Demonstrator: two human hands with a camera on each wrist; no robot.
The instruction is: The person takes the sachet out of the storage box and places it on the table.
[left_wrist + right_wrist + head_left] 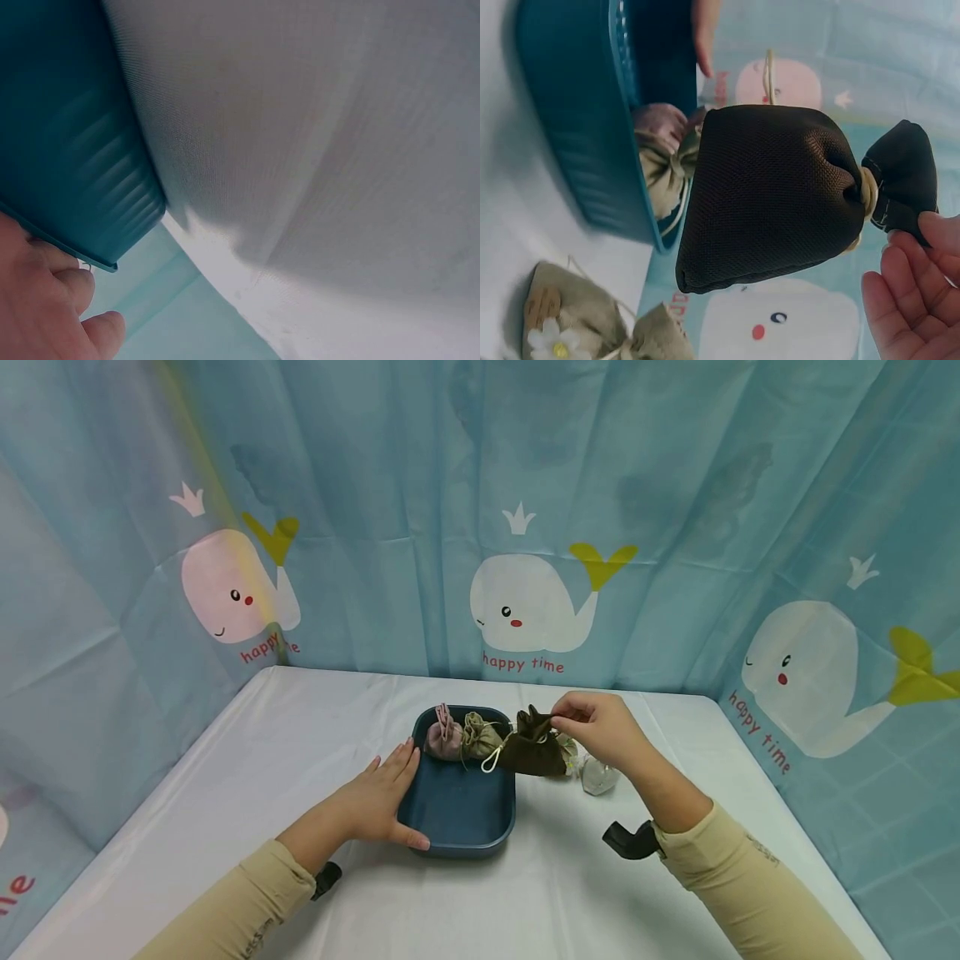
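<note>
My right hand (600, 731) pinches the gathered top of a dark brown drawstring pouch (534, 753) between thumb and fingertips. The pouch hangs above the right rim of a blue plastic basin (459, 814), its cream cord dangling. In the right wrist view the pouch (772, 195) looks full, tied at the neck. Inside the basin, at its far end, lie a pink pouch (442, 740) and an olive-green pouch (478, 737). My left hand (375, 797) rests along the basin's left rim with fingers extended and thumb at the near corner.
Right of the basin, a beige pouch with a white flower (581, 311) lies on the white tablecloth (570, 893). Beside it sits a whitish pouch (598, 775). Blue curtains (390, 593) printed with whales enclose the table's back and sides.
</note>
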